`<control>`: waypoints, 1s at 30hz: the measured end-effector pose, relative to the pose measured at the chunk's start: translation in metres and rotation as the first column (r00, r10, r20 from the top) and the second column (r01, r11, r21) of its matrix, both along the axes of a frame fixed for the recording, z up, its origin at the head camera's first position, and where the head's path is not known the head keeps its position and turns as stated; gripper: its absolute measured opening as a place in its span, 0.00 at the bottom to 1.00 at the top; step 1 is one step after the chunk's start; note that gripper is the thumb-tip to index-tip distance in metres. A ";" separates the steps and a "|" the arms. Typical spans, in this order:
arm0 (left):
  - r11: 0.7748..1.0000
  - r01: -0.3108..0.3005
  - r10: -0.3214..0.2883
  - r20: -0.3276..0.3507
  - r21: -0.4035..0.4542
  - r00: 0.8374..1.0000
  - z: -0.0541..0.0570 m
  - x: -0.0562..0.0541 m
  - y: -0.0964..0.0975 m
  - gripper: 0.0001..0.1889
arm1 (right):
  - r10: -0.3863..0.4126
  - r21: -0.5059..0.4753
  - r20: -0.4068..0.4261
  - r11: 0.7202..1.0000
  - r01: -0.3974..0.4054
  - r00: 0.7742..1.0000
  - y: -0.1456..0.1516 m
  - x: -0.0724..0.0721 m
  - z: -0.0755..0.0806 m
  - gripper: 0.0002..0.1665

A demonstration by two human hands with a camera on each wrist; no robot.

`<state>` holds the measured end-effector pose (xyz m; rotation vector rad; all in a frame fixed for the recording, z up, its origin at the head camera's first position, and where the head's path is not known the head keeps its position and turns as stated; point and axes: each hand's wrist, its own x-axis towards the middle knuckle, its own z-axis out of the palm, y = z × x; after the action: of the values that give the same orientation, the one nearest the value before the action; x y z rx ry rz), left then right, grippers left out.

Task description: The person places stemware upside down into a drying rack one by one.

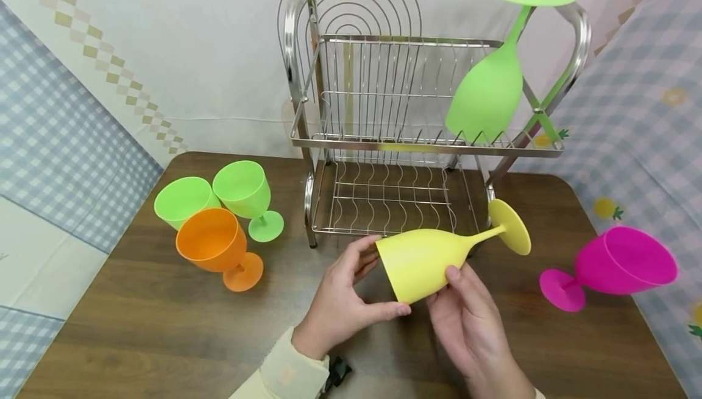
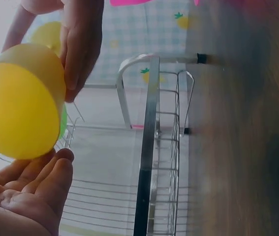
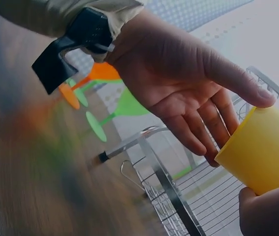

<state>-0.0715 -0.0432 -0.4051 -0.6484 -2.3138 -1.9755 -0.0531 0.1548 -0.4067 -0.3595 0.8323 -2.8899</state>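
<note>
A yellow plastic goblet [image 1: 425, 262] lies sideways in mid-air above the table, its mouth towards my left hand and its round foot [image 1: 510, 226] up to the right. My left hand [image 1: 342, 295] holds the rim between thumb and fingers, the palm facing the mouth. On the bowl near the stem, my right hand [image 1: 468, 326] grips with the thumb on top and fingers beneath. The left wrist view looks into the goblet's mouth [image 2: 18, 110]. In the right wrist view, the left thumb touches the rim of the bowl [image 3: 262, 152].
A two-tier metal dish rack [image 1: 425, 147] stands behind, with a green goblet [image 1: 488, 91] upside down at its upper right. Left on the wooden table [image 1: 148, 332] stand two green goblets [image 1: 241, 189] and an orange one [image 1: 211, 237]. A magenta goblet [image 1: 625, 262] is at right.
</note>
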 end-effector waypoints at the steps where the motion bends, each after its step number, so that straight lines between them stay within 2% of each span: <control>1: 1.000 0.002 -0.002 -0.007 -0.005 1.000 0.000 0.000 0.000 0.50 | -0.025 0.020 -0.007 0.999 0.025 1.000 0.000 0.000 0.001 0.21; 5: 0.999 -0.003 0.001 -0.041 -0.049 0.999 -0.002 -0.003 -0.003 0.49 | -0.157 0.126 -0.019 0.979 0.159 0.987 0.000 0.001 0.004 0.22; 10: 0.998 -0.023 0.020 -0.054 -0.056 0.998 -0.001 -0.007 -0.010 0.44 | -0.303 0.270 0.006 0.918 0.290 0.953 0.003 0.002 0.010 0.26; 15: 0.994 -0.100 0.098 -0.039 -0.044 0.994 0.000 -0.016 -0.024 0.41 | -0.388 0.379 -0.027 0.849 0.368 0.921 0.007 0.000 0.018 0.33; 19: 0.980 -0.197 0.197 -0.025 -0.025 0.980 -0.001 -0.026 -0.039 0.39 | -0.411 0.433 -0.072 0.808 0.399 0.909 0.013 -0.003 0.027 0.36; 21: 0.966 -0.256 0.255 -0.027 -0.020 0.966 -0.002 -0.032 -0.047 0.37 | -0.418 0.443 -0.088 0.796 0.411 0.904 0.016 -0.004 0.032 0.37; 24: 0.936 -0.352 0.350 -0.056 -0.031 0.935 -0.006 -0.040 -0.057 0.34 | -0.424 0.461 -0.113 0.779 0.425 0.899 0.020 -0.006 0.041 0.38; 27: 0.889 -0.453 0.443 -0.122 -0.067 0.888 -0.012 -0.048 -0.066 0.28 | -0.400 0.467 -0.151 0.777 0.422 0.904 0.026 -0.006 0.051 0.40; 30: 0.841 -0.530 0.507 -0.183 -0.109 0.842 -0.021 -0.055 -0.072 0.24 | -0.359 0.454 -0.202 0.790 0.412 0.911 0.031 -0.006 0.062 0.41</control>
<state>-0.1265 -0.1155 -0.4256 -0.1257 -2.2510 -1.4616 -0.0594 0.1858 -0.3450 -0.3139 1.8003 -2.8596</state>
